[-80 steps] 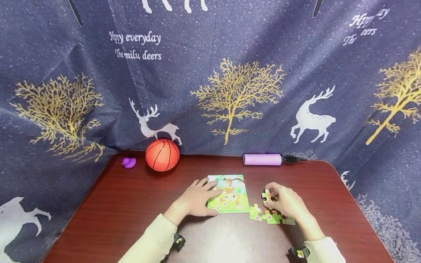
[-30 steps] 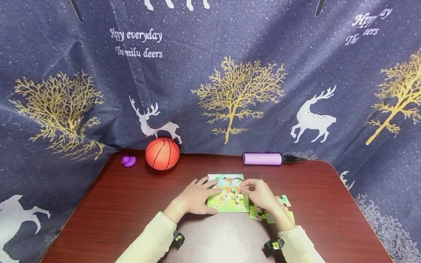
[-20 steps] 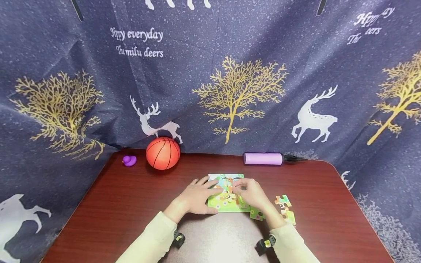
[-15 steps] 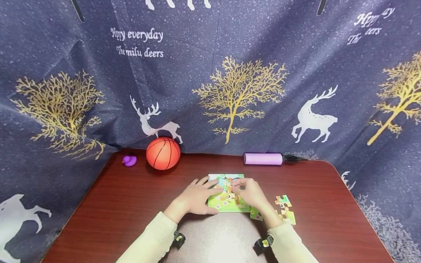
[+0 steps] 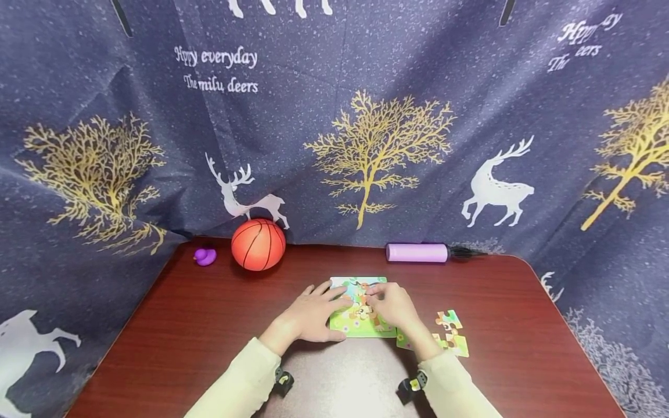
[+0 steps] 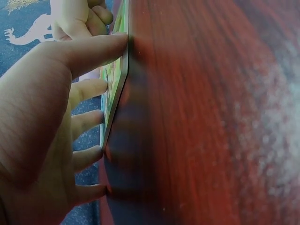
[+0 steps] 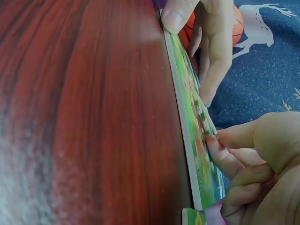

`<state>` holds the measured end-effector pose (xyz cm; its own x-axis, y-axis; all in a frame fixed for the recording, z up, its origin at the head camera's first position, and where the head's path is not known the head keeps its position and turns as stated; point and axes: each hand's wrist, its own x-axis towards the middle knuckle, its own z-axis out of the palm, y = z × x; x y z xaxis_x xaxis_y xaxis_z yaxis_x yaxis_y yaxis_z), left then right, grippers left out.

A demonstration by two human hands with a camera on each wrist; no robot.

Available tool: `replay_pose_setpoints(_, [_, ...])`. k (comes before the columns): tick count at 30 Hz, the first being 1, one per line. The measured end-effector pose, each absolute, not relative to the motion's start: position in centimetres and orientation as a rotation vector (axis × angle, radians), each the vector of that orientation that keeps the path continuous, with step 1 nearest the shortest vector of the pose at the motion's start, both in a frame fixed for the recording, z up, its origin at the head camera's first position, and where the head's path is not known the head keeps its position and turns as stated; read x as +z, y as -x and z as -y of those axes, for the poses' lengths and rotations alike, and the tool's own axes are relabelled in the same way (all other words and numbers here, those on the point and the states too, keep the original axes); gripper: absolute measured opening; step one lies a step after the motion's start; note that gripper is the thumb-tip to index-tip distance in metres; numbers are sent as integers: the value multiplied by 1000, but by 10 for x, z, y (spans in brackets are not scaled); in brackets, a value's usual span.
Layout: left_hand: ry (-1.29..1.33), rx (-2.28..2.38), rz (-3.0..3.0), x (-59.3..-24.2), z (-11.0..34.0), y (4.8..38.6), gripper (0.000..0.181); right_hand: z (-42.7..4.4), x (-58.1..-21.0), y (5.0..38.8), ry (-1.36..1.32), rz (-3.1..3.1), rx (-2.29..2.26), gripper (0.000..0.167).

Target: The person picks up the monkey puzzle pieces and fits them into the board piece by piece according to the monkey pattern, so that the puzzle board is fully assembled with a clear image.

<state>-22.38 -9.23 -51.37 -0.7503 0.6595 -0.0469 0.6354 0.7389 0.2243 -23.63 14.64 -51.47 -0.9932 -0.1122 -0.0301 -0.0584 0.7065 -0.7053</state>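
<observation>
A square picture board (image 5: 360, 331) with a monkey scene lies flat at the middle of the table. The left hand (image 5: 312, 315) rests on its left side, fingers spread, with the thumb at the near left corner. Over the board's right part, the right hand (image 5: 397, 307) pinches a puzzle piece (image 7: 206, 119) between thumb and forefinger; the piece is tilted, with one edge raised off the board in the right wrist view. Its other fingers are curled. To the right lie several loose puzzle pieces (image 5: 459, 346), partly covered by the right forearm.
An orange basketball (image 5: 258, 244) and a purple toy duck (image 5: 205, 256) stand at the back left of the dark red table (image 5: 209, 325). A lilac hand pump (image 5: 417, 252) lies along the back edge. Behind hangs a blue cloth (image 5: 292, 116) with trees and deer.
The right hand has moved left from the loose pieces onto the board, carrying a piece. Over the last half second it has barely shifted. The left hand has stayed in place.
</observation>
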Motion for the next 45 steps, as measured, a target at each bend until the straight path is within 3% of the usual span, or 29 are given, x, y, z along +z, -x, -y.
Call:
replay_pose_setpoints(15, [-1037, 213, -2818, -512, 85, 225, 78, -144, -508, 231, 145, -2944, -931, 11])
replay_pose_setpoints(23, [-1066, 183, -2860, -510, 75, 221, 63, -153, -515, 227, 288, -2926, -981, 8])
replay_pose_setpoints(35, [-1095, 70, -2907, -512, 59, 216, 54, -173, -508, 217, 515, -2883, -966, 3])
replay_pose_setpoints(45, [-1121, 150, -2940, -516, 51, 224, 31, -225, -495, 208, 322, -2939, -1008, 13])
